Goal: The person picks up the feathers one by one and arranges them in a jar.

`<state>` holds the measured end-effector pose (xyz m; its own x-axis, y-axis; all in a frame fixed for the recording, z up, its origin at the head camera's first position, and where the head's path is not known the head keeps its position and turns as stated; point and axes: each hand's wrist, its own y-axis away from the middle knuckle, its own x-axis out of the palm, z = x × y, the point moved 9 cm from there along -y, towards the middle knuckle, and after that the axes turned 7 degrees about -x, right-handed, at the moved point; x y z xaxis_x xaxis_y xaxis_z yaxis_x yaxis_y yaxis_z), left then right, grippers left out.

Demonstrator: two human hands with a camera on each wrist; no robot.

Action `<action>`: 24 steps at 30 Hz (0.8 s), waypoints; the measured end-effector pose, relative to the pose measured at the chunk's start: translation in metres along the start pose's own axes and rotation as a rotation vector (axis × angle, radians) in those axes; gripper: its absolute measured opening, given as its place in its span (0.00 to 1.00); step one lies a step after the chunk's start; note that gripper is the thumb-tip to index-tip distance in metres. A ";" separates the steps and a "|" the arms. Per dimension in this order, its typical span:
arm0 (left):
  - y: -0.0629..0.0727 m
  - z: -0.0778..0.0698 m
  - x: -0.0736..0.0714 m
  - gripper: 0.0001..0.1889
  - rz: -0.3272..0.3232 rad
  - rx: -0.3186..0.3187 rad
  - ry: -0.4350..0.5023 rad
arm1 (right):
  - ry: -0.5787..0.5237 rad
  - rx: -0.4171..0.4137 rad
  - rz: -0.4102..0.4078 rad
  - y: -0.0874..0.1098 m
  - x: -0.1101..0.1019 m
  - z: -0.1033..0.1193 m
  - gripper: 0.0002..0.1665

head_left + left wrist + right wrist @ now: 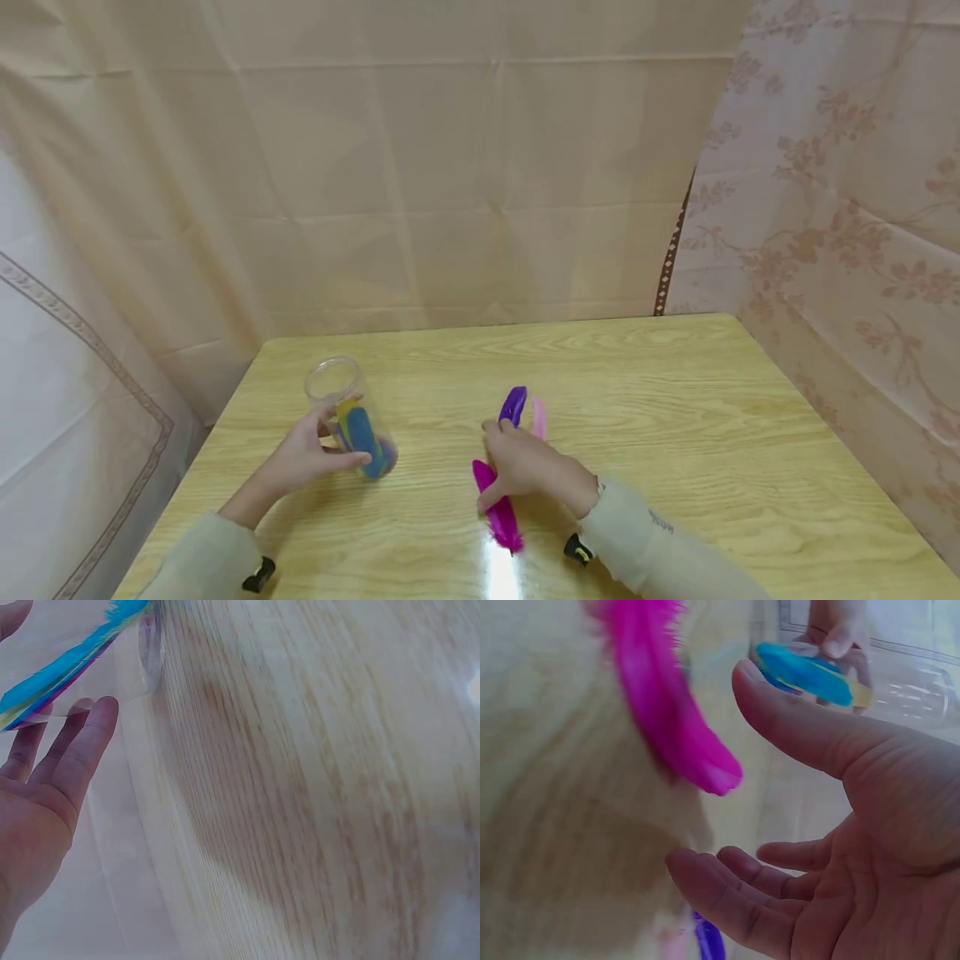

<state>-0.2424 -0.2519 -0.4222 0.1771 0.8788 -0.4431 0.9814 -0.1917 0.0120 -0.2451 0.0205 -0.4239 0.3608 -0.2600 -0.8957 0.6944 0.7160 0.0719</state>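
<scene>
My left hand (311, 454) holds a clear jar (330, 398) around its side, fingers behind and thumb in front. Inside the jar lie a blue feather (362, 432) and a yellow feather (342, 409), and purple shows behind them in the left wrist view. My right hand (528, 460) is over the table, fingers loosely bent and thumb apart, holding nothing. A magenta feather (660, 697) lies close by its thumb. Past its fingertips are a purple feather (513, 406) and a light pink feather (539, 417), both partly hidden by the hand.
A light wooden table (675, 433) carries everything. A beige curtain (450, 183) hangs behind its far edge, with a flowered cloth (847, 208) on the right and a pale cloth (67, 433) on the left. Light glares off the table's front.
</scene>
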 end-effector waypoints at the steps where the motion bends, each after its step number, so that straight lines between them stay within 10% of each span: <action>1: 0.000 -0.001 0.000 0.45 0.003 0.001 -0.002 | 0.003 -0.002 0.002 0.000 0.003 -0.001 0.63; 24: -0.002 0.000 0.000 0.47 0.007 -0.011 -0.005 | -0.016 0.015 0.015 -0.004 0.016 0.002 0.31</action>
<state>-0.2442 -0.2515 -0.4226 0.1834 0.8755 -0.4471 0.9810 -0.1926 0.0253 -0.2411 0.0127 -0.4374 0.3810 -0.2592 -0.8875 0.6982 0.7099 0.0924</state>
